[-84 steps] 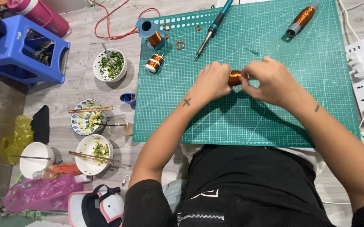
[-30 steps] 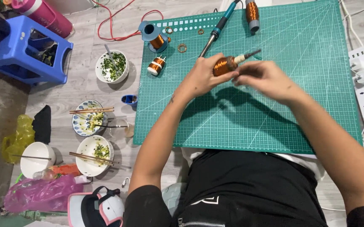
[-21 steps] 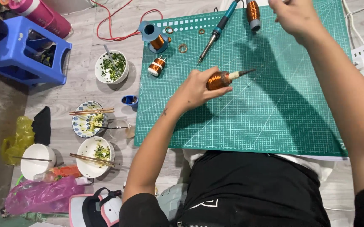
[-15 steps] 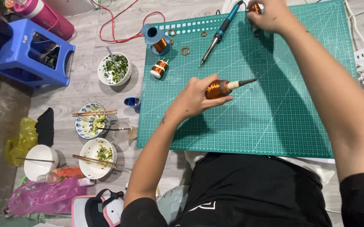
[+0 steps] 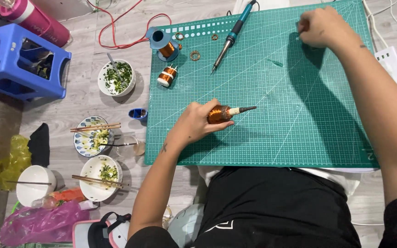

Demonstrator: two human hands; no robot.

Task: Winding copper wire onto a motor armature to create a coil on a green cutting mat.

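- Head view, looking straight down: the left hand [image 5: 197, 124] sits on the green gridded cutting mat [image 5: 299, 133] with its fingers [image 5: 213, 107] wrapped round a copper-wire coil wound on a tool with a pale collar and thin dark tip [image 5: 223, 113]. The tip points right, lying low over the mat about mid-left.
- The right hand [image 5: 323, 27] is way up near the mat's top right corner, well apart from the coil. Fingers are curled in loosely and pressed to the mat; honestly can't tell if there's anything pinched in there.
- Near the top of the mat lies a teal-handled soldering iron [image 5: 231, 37], tip pointing down-left, with its cord running off the top edge.
- At the top left corner there's a blue spool holder with copper wire on it [image 5: 162, 43], and just below it a small copper coil on a white bobbin [image 5: 166, 76]. A few little copper rings [image 5: 194, 55] are scattered near those.
- Left of the mat, on the floor: a white bowl with chopped greens [image 5: 116, 78], a patterned bowl with chopsticks across it [image 5: 92, 136], and another white bowl with chopsticks [image 5: 100, 172].
- Further left, a blue plastic stool [image 5: 5, 69] and a pink bottle [image 5: 35, 20] next to it.
- White power strip [image 5: 393, 69] just off the mat's right edge.
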